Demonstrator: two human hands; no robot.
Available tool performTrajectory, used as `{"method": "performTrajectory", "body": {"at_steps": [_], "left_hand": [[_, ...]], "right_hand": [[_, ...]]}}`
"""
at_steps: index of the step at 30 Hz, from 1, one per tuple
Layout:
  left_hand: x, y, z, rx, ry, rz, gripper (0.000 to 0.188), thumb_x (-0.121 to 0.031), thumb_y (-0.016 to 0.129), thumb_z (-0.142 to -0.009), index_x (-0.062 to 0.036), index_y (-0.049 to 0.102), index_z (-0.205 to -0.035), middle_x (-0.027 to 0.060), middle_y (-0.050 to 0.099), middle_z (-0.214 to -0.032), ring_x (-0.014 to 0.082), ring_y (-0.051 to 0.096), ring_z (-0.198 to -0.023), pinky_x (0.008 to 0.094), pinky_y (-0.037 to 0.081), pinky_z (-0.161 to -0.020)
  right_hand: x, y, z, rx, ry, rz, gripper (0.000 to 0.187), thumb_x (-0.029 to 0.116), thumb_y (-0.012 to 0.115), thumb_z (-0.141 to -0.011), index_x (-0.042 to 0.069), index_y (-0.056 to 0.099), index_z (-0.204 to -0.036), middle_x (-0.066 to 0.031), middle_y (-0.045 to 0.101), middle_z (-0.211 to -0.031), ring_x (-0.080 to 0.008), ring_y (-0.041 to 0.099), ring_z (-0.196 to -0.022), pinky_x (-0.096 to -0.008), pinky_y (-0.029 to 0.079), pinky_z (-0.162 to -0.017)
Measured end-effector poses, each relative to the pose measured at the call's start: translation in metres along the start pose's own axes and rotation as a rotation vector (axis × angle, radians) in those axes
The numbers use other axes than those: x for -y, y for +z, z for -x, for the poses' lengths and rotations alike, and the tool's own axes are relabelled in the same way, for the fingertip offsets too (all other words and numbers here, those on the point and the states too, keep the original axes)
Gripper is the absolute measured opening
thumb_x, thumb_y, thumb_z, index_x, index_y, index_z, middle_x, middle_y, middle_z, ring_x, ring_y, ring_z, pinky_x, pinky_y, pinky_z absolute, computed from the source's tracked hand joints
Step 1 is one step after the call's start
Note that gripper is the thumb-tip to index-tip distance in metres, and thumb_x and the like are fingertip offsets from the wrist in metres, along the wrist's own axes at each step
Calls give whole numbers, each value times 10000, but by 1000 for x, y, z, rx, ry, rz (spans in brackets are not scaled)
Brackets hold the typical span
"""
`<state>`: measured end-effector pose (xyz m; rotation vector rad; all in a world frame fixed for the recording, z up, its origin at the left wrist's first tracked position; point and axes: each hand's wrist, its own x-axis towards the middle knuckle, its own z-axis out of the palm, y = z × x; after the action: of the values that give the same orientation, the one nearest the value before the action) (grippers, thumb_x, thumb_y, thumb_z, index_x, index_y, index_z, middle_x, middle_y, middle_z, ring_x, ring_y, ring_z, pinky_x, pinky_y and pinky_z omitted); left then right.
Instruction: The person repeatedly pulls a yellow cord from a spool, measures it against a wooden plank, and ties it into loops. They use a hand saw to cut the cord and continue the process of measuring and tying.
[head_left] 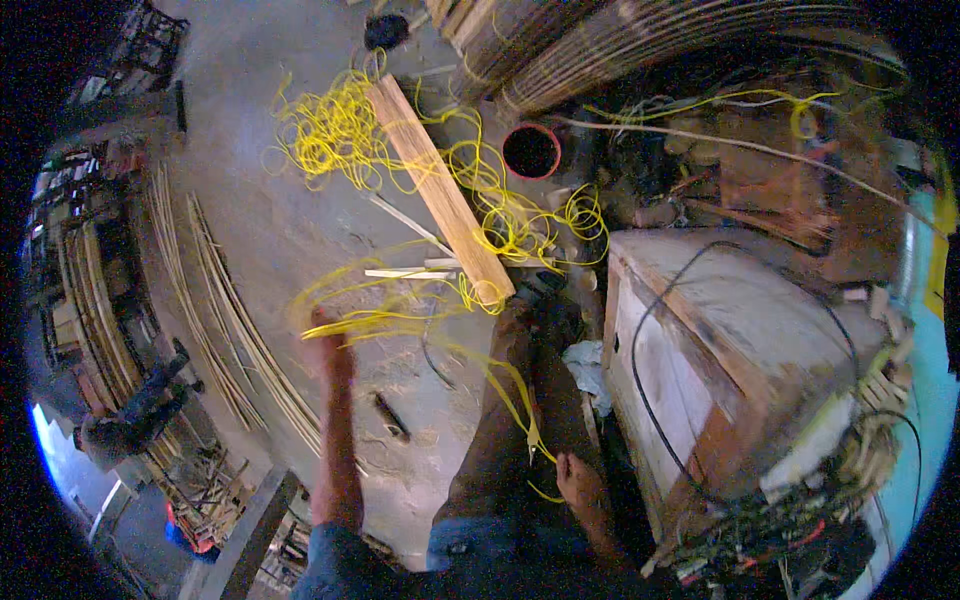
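Observation:
Stretched out to the left, my left hand [326, 336] is closed around several loops of yellow cord [400, 318]; motion smears it somewhat. The strands run from it toward my lap. By my right thigh, my right hand [578, 482] pinches the cord close to where the strands gather. A long wooden plank [440, 185] slants away from my feet, with cord lying over its near end. Tangled yellow coils [335, 130] lie on the floor at the plank's far left, and more loops spread along its right side.
A white-topped wooden box [720, 310] with a black cable across it stands close on my right. Beyond my feet is a dark bucket [531, 152] with a red rim. Thin canes [235, 320] lie on the floor at left; bundled rods [640, 50] fill the far right.

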<state>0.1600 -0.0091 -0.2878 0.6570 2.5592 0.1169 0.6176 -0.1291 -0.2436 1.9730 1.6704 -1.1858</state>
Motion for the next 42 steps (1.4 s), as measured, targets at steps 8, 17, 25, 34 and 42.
{"method": "performTrajectory", "body": {"at_steps": [8, 17, 25, 34, 42], "left_hand": [[151, -401, 30, -990, 310, 203, 300, -263, 485, -878, -35, 507, -1071, 108, 553, -958, 233, 517, -909, 335, 423, -827], [61, -563, 13, -1052, 313, 111, 416, -317, 517, -850, -20, 457, -1135, 156, 504, -1046, 280, 473, -987, 375, 378, -877], [2, -566, -43, -986, 317, -31, 529, -365, 545, -826, -7, 412, -1192, 199, 461, -1124, 321, 433, -1056, 412, 338, -921], [-33, -441, -152, -736, 360, -303, 662, -419, 577, -798, 7, 362, -1256, 247, 412, -1212, 368, 389, -1134, 453, 292, -971], [73, -125, -110, -43, 499, -341, 782, -467, 606, -773, 20, 317, -1313, 289, 368, -1290, 409, 349, -1204, 489, 252, -1015]], "right_hand": [[158, -97, -7, 6, -602, -257, 265, 317, 505, -876, 66, 582, -840, -174, 592, -682, -390, 571, -625, -460, 446, -542], [294, -201, 57, -47, -1096, -369, 244, 279, 504, -877, 58, 604, -906, -168, 586, -637, -336, 587, -578, -424, 451, -504], [296, -200, 59, -112, -1152, -460, 243, 262, 499, -879, 56, 620, -920, -170, 624, -724, -320, 612, -635, -390, 483, -540], [210, -178, -16, -211, -776, -572, 304, 326, 484, -881, 32, 550, -840, -159, 535, -592, -322, 591, -586, -409, 428, -523], [126, -75, -112, -491, -696, 113, 178, 173, 473, -853, 58, 574, -944, -170, 537, -1018, -338, 484, -1017, -421, 418, -772]]}}
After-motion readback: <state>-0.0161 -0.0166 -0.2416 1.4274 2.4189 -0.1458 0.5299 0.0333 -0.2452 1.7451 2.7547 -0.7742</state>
